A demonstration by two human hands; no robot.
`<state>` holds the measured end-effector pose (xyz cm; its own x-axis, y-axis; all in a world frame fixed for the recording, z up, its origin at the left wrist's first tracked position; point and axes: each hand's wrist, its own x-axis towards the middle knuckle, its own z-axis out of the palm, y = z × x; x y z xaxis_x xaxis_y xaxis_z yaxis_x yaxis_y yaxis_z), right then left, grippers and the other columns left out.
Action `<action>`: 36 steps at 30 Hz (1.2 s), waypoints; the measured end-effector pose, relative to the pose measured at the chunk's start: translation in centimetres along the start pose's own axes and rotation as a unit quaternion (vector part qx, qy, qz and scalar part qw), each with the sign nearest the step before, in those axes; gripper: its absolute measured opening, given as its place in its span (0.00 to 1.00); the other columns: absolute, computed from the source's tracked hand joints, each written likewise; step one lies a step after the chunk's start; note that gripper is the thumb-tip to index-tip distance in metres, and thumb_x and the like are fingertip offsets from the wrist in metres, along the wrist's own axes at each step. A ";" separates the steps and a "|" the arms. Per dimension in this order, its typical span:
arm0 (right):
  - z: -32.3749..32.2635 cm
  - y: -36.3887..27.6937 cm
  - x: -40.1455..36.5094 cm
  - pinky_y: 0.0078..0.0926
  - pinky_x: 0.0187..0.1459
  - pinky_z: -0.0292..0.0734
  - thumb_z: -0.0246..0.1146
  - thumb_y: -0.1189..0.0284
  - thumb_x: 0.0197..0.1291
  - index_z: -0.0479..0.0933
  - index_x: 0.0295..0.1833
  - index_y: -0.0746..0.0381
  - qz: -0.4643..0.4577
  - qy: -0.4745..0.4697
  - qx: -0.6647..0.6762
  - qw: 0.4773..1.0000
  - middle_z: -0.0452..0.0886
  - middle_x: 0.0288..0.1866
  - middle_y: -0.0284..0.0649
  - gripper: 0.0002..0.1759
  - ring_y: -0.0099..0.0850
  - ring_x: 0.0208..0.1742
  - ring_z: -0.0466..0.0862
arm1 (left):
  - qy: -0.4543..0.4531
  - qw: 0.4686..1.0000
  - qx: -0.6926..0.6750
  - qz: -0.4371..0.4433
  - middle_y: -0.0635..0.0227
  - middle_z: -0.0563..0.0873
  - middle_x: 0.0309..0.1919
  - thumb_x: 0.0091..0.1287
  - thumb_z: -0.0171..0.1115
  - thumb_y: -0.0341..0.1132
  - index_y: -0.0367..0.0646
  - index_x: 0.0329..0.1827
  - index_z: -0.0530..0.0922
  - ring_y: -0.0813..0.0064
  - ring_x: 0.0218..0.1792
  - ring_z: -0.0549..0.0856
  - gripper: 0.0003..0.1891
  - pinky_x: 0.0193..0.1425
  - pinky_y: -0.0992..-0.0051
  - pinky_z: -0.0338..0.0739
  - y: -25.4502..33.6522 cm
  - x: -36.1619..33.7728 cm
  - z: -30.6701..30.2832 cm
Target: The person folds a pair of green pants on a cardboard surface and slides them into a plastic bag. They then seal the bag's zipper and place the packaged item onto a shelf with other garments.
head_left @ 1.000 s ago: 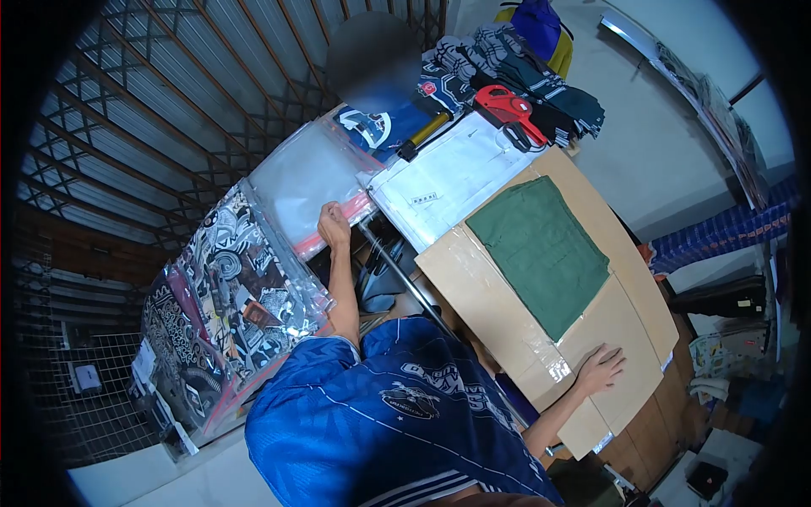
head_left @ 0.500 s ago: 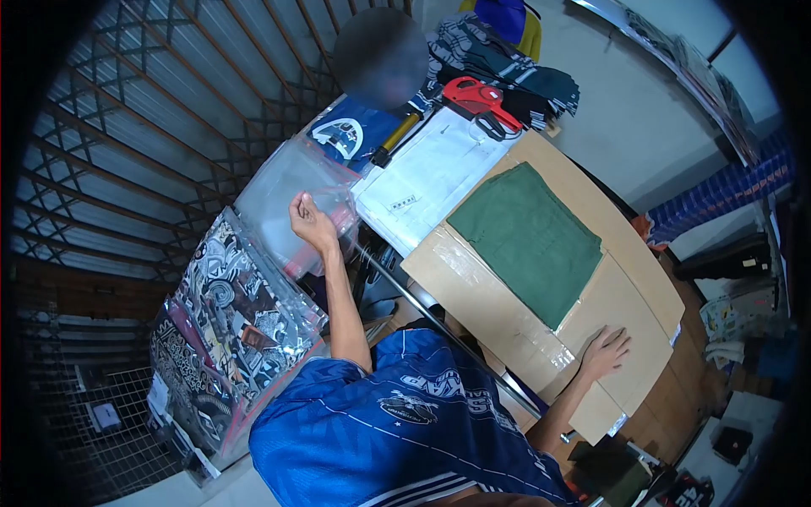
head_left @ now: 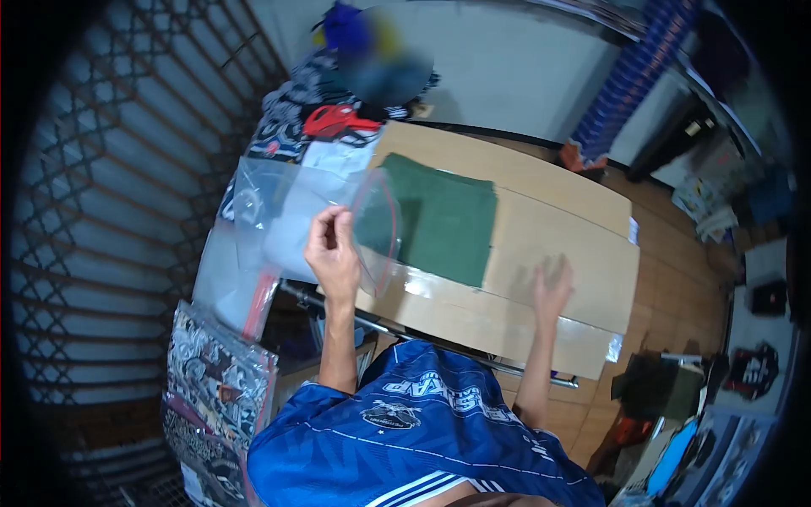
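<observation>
A clear plastic bag (head_left: 291, 211) with a red edge hangs from my left hand (head_left: 334, 253), whose thumb and fingers are pinched on it. The bag's right end reaches over the left part of a folded green cloth (head_left: 448, 221). That cloth lies flat on a brown cardboard sheet (head_left: 583, 224). To the right of the cloth, my right hand (head_left: 552, 286) is over the cardboard with its fingers spread, slightly blurred, holding nothing.
More clear bags (head_left: 226, 275) lie at the left, above packed patterned items (head_left: 215, 363). A red tool (head_left: 338, 122) and white sheets (head_left: 334, 157) are beyond the cardboard's left end. A metal rail (head_left: 524, 370) runs along the near edge.
My left hand has lifted a clear bag off the stack and brought it right, towards the green cloth. My right hand has shifted over the cardboard, and the whole view has turned.
</observation>
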<state>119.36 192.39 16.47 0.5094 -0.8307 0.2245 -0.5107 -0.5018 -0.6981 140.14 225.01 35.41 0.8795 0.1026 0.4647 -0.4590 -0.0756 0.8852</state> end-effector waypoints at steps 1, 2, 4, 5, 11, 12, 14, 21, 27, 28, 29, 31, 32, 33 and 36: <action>-0.8 -0.7 -0.1 0.53 0.80 0.62 0.76 0.64 0.62 0.67 0.80 0.63 -0.029 -0.004 0.112 0.993 0.71 0.79 0.56 0.43 0.52 0.82 0.68 | -0.054 0.999 0.003 0.000 0.75 0.84 0.38 0.79 0.65 0.28 0.34 0.50 0.84 0.88 0.38 0.79 0.05 0.41 0.84 0.73 1.3 -1.8 2.0; -2.9 -3.5 -0.6 0.47 0.78 0.66 0.78 0.66 0.60 0.67 0.79 0.65 -0.027 -0.026 0.140 0.989 0.72 0.78 0.57 0.44 0.52 0.79 0.72 | -0.109 0.994 0.005 0.002 0.75 0.84 0.37 0.78 0.66 0.28 0.34 0.51 0.84 0.88 0.37 0.79 0.06 0.40 0.84 0.73 2.4 -3.7 4.0; -6.0 -6.7 -1.1 0.41 0.76 0.71 0.78 0.68 0.58 0.67 0.79 0.65 -0.060 -0.044 0.177 0.981 0.75 0.76 0.57 0.45 0.51 0.76 0.76 | -0.208 0.978 0.001 -0.006 0.74 0.85 0.37 0.77 0.67 0.27 0.35 0.51 0.84 0.87 0.36 0.79 0.06 0.38 0.84 0.72 4.6 -7.4 7.7; -7.0 -6.6 -0.9 0.42 0.75 0.72 0.78 0.69 0.59 0.66 0.80 0.63 -0.093 -0.043 0.184 0.978 0.75 0.76 0.56 0.45 0.52 0.75 0.77 | -0.241 0.970 -0.033 0.021 0.73 0.86 0.37 0.76 0.68 0.26 0.34 0.51 0.84 0.85 0.37 0.80 0.06 0.39 0.82 0.75 5.5 -9.3 9.9; -14.7 -1.2 2.8 0.41 0.62 0.82 0.71 0.77 0.62 0.76 0.73 0.59 -0.108 -0.004 0.182 0.977 0.84 0.65 0.52 0.32 0.50 0.63 0.86 | -0.454 0.888 -0.009 0.067 0.60 0.91 0.38 0.69 0.74 0.26 0.33 0.47 0.86 0.76 0.35 0.87 0.08 0.42 0.74 0.83 10.3 -18.3 19.3; -15.7 0.7 3.3 0.41 0.60 0.84 0.69 0.78 0.63 0.79 0.71 0.60 -0.107 0.006 0.180 0.978 0.87 0.61 0.52 0.29 0.49 0.60 0.88 | -0.462 0.884 -0.016 0.069 0.60 0.91 0.38 0.68 0.74 0.26 0.34 0.47 0.86 0.75 0.35 0.87 0.08 0.42 0.73 0.83 10.5 -19.5 20.6; -18.6 3.3 3.4 0.37 0.54 0.85 0.67 0.80 0.64 0.82 0.66 0.61 -0.054 0.014 0.197 0.979 0.89 0.53 0.51 0.24 0.46 0.53 0.91 | -0.478 0.875 -0.025 0.069 0.59 0.91 0.38 0.67 0.75 0.26 0.35 0.47 0.86 0.74 0.34 0.87 0.09 0.41 0.73 0.82 10.2 -21.9 22.9; -25.0 11.5 1.0 0.31 0.44 0.85 0.63 0.79 0.66 0.87 0.60 0.66 0.088 0.079 0.183 0.976 0.91 0.44 0.53 0.18 0.40 0.41 0.93 | -0.599 0.798 -0.011 0.072 0.57 0.90 0.43 0.61 0.82 0.32 0.38 0.54 0.84 0.65 0.42 0.90 0.20 0.50 0.68 0.85 8.6 -29.2 28.4; -27.0 15.7 0.2 0.31 0.41 0.83 0.62 0.74 0.69 0.86 0.62 0.66 0.188 0.134 0.203 0.952 0.91 0.42 0.56 0.19 0.35 0.37 0.91 | -0.664 0.714 0.069 0.212 0.55 0.85 0.56 0.56 0.80 0.36 0.41 0.61 0.81 0.51 0.58 0.84 0.28 0.66 0.58 0.79 9.1 -32.0 32.0; -27.1 16.3 0.3 0.31 0.40 0.83 0.63 0.73 0.69 0.86 0.62 0.66 0.200 0.147 0.207 0.946 0.91 0.40 0.56 0.19 0.33 0.36 0.91 | -0.670 0.705 0.081 0.219 0.56 0.85 0.56 0.58 0.78 0.34 0.41 0.60 0.81 0.51 0.57 0.84 0.26 0.65 0.58 0.78 9.4 -32.3 32.4; -27.1 16.8 0.3 0.30 0.38 0.82 0.63 0.72 0.69 0.86 0.62 0.66 0.211 0.160 0.211 0.941 0.91 0.39 0.56 0.19 0.32 0.35 0.90 | -0.677 0.694 0.086 0.230 0.56 0.85 0.55 0.59 0.75 0.32 0.41 0.60 0.81 0.51 0.56 0.84 0.25 0.65 0.57 0.78 9.3 -32.6 32.9; -26.9 18.2 0.4 0.31 0.36 0.81 0.63 0.70 0.70 0.86 0.62 0.66 0.232 0.178 0.188 0.938 0.90 0.36 0.57 0.19 0.30 0.32 0.89 | -0.688 0.673 0.098 0.252 0.56 0.86 0.52 0.60 0.69 0.29 0.41 0.60 0.81 0.51 0.54 0.84 0.22 0.64 0.57 0.78 8.4 -33.0 33.8; -26.9 18.9 0.5 0.31 0.35 0.80 0.63 0.70 0.70 0.86 0.61 0.66 0.242 0.186 0.177 0.936 0.90 0.35 0.57 0.19 0.29 0.31 0.88 | -0.690 0.671 0.097 0.252 0.56 0.86 0.52 0.61 0.67 0.27 0.41 0.59 0.81 0.51 0.54 0.84 0.21 0.63 0.55 0.78 8.0 -33.1 34.2; -27.2 19.2 0.6 0.31 0.34 0.79 0.64 0.69 0.71 0.86 0.62 0.66 0.260 0.179 0.168 0.934 0.90 0.35 0.58 0.19 0.29 0.30 0.87 | -0.692 0.670 0.097 0.252 0.56 0.86 0.51 0.61 0.65 0.26 0.41 0.59 0.81 0.51 0.54 0.84 0.20 0.62 0.54 0.78 7.8 -33.1 34.7; -28.4 19.9 1.0 0.30 0.32 0.78 0.64 0.67 0.71 0.86 0.62 0.65 0.303 0.163 0.149 0.927 0.89 0.37 0.62 0.20 0.30 0.29 0.87 | -0.694 0.674 0.096 0.235 0.56 0.86 0.47 0.62 0.62 0.23 0.40 0.55 0.81 0.50 0.52 0.85 0.17 0.59 0.54 0.79 7.2 -32.4 36.5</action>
<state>90.00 174.71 22.13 -0.0698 -0.9915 -0.1100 -0.3958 0.1288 -0.9093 112.95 184.98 26.08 -0.0252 -0.9936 0.1098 -0.8210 0.0832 0.5648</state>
